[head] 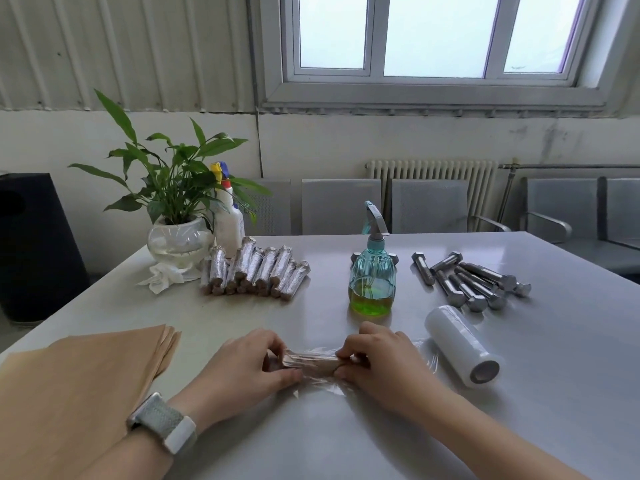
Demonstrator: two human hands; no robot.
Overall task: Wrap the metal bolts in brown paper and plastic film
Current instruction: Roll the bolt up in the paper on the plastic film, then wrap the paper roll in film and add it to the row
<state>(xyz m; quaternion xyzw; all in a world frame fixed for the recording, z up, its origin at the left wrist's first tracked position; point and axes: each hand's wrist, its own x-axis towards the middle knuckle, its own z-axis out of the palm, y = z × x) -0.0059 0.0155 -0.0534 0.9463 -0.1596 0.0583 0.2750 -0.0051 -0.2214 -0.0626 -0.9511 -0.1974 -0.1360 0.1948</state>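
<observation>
The counter (381,427) fills the view — grey, glossy, a window and radiator behind it. On its near left lies a stack of brown paper (86,386), flat and square. At the far left sits a plant (173,202) in a glass bowl, a white bottle (228,223) just beside it. In front of those lie the wrapped bolts (256,271), a tidy row already in paper and film. Centre back stands a sprayer (372,275) with green liquid at the bottom. To its right, the bare bolts (474,282) lie in a loose heap, well apart from the finished ones. Nearer, the film roll (462,344) lies on its side, just beside the right hand.

Now the action: the bolt in hand (311,363) lies crosswise at the near centre, already in brown paper, with film (429,358) around it and trailing toward the roll. The left hand (249,365) pinches one end, fingers curled round it. The right hand (381,362) pinches the other end, fingers tucked into the wrap. A watch (166,427) shows on the left wrist.

So this looks like the film stage, not the paper stage. Whether the sheet is cut free of the roll I cannot tell. Next, by my reading — roll the bolt on so the film closes, then press the loose ends down tight. That calls for a steady pull at both ends, or the film will wrinkle. Then it joins the row.
</observation>
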